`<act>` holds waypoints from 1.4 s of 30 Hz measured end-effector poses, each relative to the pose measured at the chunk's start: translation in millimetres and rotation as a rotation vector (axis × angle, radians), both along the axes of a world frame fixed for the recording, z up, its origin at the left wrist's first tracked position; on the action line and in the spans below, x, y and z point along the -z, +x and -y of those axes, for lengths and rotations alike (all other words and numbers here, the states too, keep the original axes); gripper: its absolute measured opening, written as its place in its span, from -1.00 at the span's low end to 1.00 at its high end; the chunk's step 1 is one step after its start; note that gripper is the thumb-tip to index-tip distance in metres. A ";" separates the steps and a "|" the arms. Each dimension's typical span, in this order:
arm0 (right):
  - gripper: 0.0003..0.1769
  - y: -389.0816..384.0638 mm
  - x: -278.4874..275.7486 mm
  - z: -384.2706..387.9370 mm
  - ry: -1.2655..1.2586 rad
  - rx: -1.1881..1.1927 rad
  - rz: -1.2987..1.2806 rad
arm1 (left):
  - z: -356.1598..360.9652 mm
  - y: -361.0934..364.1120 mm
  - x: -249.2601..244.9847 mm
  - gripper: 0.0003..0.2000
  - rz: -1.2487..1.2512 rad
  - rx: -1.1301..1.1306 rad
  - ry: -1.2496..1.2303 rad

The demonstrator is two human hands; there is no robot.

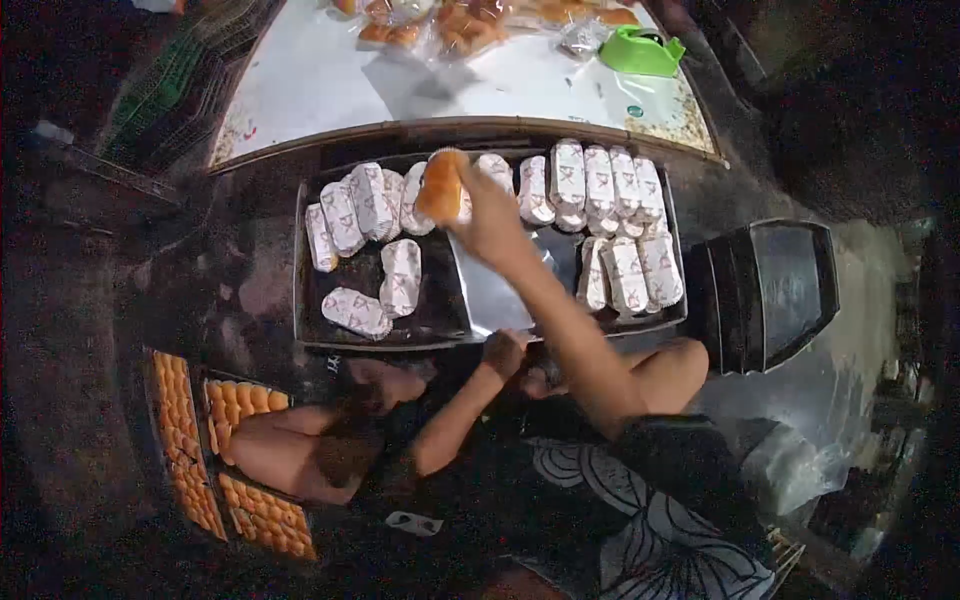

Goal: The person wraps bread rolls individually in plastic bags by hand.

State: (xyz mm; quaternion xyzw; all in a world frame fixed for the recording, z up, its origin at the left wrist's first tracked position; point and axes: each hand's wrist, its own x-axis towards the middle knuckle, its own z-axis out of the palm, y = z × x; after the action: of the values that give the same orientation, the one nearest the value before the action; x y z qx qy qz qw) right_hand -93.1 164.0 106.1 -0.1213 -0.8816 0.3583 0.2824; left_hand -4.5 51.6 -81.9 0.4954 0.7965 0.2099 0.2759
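A golden bread roll in a white paper liner is gripped by my right hand above the back of a black tray. White printed paper-wrapped pieces lie along the tray's back and both sides. Near the tray's front edge, my left hand is closed beside a clear plastic sheet or bag; whether its fingers hold that plastic is too small to tell.
Behind the tray, a white table bears bagged bread and a green tape dispenser. Stacked black trays stand at the right. Trays of golden rolls lie at the lower left, by my leg.
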 end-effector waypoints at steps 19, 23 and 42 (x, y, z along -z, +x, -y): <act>-0.54 76.7 65.9 82.2 -2.040 -0.146 -0.265 | 57.0 -15.0 -116.1 -0.57 0.600 -1.054 0.869; -0.42 59.0 112.2 134.9 -1.649 -0.507 0.401 | 138.4 -70.1 -67.7 -0.45 1.359 -1.176 1.039; -0.53 71.7 -0.3 88.7 -0.347 -0.387 0.190 | 119.8 -78.5 -159.1 -0.39 1.089 -0.977 1.532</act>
State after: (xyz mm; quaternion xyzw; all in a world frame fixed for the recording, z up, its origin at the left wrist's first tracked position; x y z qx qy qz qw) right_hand -21.4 75.3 106.4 -0.0300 -0.8364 0.5381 0.0997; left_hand -83.0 -68.2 77.1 0.0023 0.3334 0.9379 0.0954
